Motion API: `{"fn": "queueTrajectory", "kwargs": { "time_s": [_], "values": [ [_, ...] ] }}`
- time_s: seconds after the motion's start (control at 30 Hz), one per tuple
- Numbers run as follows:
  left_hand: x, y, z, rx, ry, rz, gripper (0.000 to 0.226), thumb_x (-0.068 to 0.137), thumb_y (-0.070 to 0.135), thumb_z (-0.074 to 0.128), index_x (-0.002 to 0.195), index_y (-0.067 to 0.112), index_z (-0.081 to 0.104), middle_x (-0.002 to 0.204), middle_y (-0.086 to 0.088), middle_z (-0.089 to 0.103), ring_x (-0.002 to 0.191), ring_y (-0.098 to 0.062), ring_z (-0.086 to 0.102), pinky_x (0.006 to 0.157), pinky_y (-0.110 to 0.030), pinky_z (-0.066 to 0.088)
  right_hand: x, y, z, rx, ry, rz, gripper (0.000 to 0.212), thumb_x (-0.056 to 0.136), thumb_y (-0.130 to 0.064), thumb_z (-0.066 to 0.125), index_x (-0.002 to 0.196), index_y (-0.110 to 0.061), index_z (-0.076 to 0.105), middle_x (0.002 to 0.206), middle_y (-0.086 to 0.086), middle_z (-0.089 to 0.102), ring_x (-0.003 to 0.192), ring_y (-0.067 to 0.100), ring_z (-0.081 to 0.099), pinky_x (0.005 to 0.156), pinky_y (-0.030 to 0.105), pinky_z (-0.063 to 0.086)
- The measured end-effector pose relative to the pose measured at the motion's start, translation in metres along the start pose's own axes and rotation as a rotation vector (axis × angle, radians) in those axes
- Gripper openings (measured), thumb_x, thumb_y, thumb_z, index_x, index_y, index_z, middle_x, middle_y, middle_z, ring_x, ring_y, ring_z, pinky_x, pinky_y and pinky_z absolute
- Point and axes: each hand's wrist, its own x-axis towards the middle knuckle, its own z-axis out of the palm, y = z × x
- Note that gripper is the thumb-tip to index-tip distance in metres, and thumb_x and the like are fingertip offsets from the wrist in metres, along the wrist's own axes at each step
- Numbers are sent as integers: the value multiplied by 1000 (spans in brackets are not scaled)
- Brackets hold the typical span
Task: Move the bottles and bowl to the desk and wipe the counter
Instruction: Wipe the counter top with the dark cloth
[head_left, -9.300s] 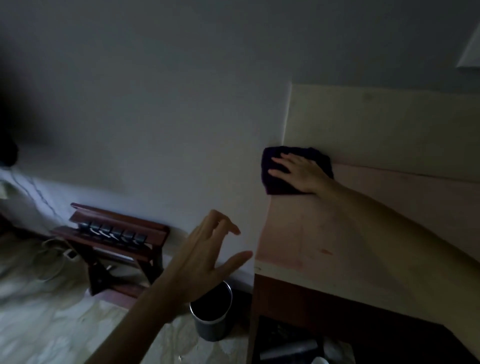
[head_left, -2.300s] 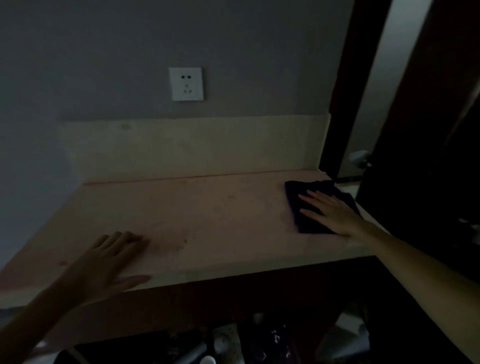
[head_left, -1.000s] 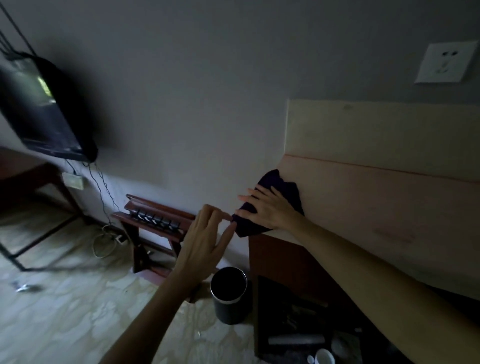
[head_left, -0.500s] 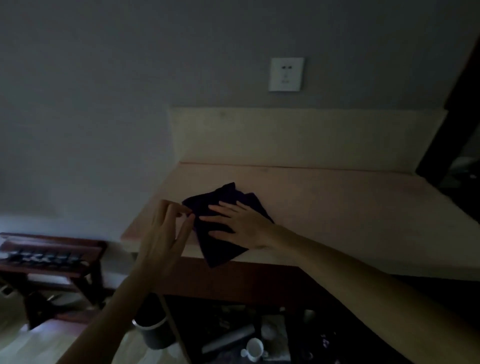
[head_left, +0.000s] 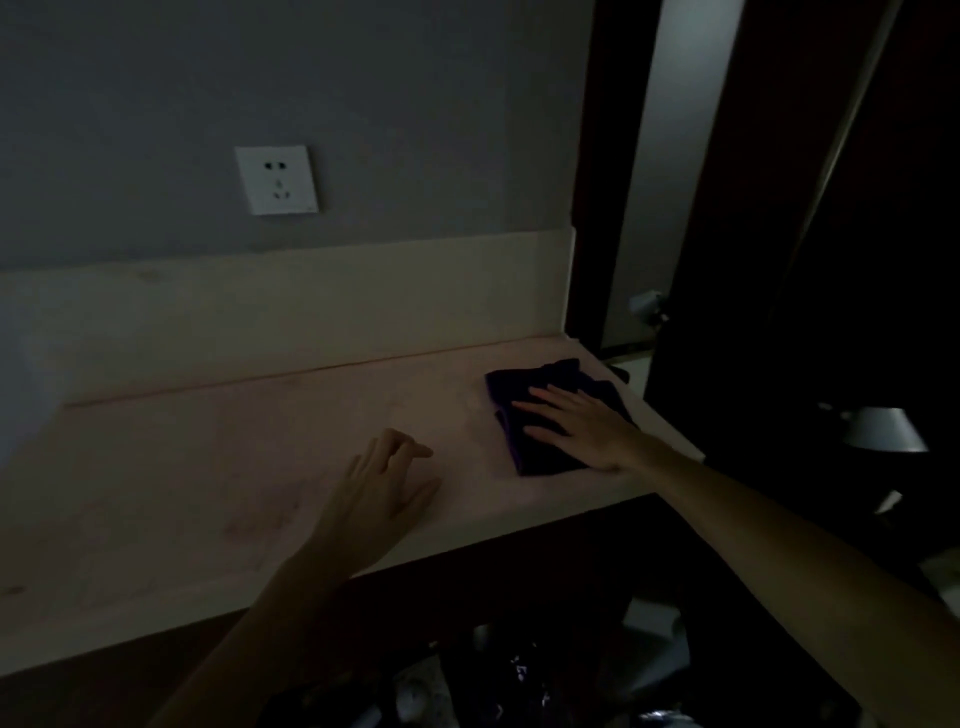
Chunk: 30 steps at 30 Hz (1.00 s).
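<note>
Here the right hand (head_left: 582, 426) presses flat on the cloth (head_left: 540, 447); left hand (head_left: 379, 499) hovers, grip wide.

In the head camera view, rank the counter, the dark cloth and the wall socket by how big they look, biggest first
1. counter
2. dark cloth
3. wall socket, though it sits farther away, so its true size against the cloth is unsure.

From my remote seat the head view was very dim and grainy, with muted colour throughout. The palest area was the counter (head_left: 218, 467) and its backsplash (head_left: 311, 306), faintly lit. A grey strip of light showed through the doorway (head_left: 660, 171) at one o'clock. From three to five o'clock everything sank into near-black. Wide-angle bending curved the counter's edge, and fine detail was soft everywhere.
</note>
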Motion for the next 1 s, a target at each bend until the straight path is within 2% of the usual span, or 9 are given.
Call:
{"fn": "queueTrajectory", "kwargs": {
  "time_s": [0.07, 0.2, 0.33, 0.47, 0.53, 0.67, 0.87, 0.93, 1.0],
  "values": [
    [3, 1, 4, 13, -31, 2, 64, 93, 69, 17, 125, 27, 54, 122, 5, 47, 107, -19, 57, 85, -36, 46, -6, 12, -2, 1, -1, -2, 58, 92, -71, 16, 147, -53, 11, 161, -19, 6, 149, 7, 1, 119, 41, 4],
    [4, -4, 11, 7, -36, -56, 73, 90, 74, 11, 129, 29, 52, 124, 7, 45, 106, -18, 57, 85, -37, 45, -10, 20, -2, -1, -10, -29, 60, 91, -71, 18, 148, -52, 10, 161, -19, 4, 149, 6, -1, 118, 38, 2],
    [4, -8, 14, 31, -61, -83, 59, 92, 68, 23, 131, 33, 50, 123, 9, 46, 105, -16, 57, 85, -37, 41, -10, 27, 0, -6, -3, -96, 61, 91, -71, 18, 148, -53, 7, 161, -19, 2, 149, 6, -2, 120, 39, 2],
    [4, -9, 13, 46, -86, -42, 62, 94, 68, 15, 131, 35, 51, 121, 10, 47, 109, -14, 54, 85, -36, 41, -14, 42, -5, -10, -24, -152, 56, 92, -69, 23, 145, -58, 7, 160, -23, 2, 148, 3, -2, 122, 39, 5],
    [4, -9, 12, 73, -101, -33, 54, 96, 64, 21, 130, 36, 52, 122, 9, 48, 108, -14, 54, 85, -35, 38, -15, 44, -8, -15, -18, -165, 56, 93, -68, 24, 145, -58, 7, 160, -24, 3, 148, 2, -1, 121, 39, 5],
    [4, -8, 11, 109, -99, -38, 41, 95, 55, 33, 126, 38, 54, 121, 10, 49, 108, -14, 55, 80, -31, 32, -18, 45, -4, -20, 2, -147, 57, 92, -70, 22, 145, -58, 6, 160, -23, 3, 148, 3, -1, 122, 41, 6],
    [5, -5, 12, 111, -109, -68, 45, 93, 56, 32, 126, 38, 56, 119, 8, 49, 110, -15, 56, 83, -36, 38, -26, 37, -8, 6, -33, -76, 57, 94, -66, 21, 149, -50, 14, 161, -17, 6, 150, 8, 2, 122, 42, 4],
    [4, -5, 13, 98, -86, -73, 46, 92, 57, 32, 124, 36, 57, 117, 7, 51, 109, -18, 57, 83, -37, 39, -31, 19, -7, -10, 35, -42, 53, 100, -54, 22, 150, -39, 22, 161, -11, 15, 149, 12, 9, 121, 38, 7],
    [2, -4, 16, 94, -64, -94, 45, 92, 57, 34, 123, 36, 58, 117, 7, 52, 108, -19, 59, 82, -37, 41, -42, -12, 1, 9, 229, -77, 46, 102, -39, 31, 147, -29, 34, 157, -7, 30, 145, 13, 24, 116, 36, 19]
  ]
}}
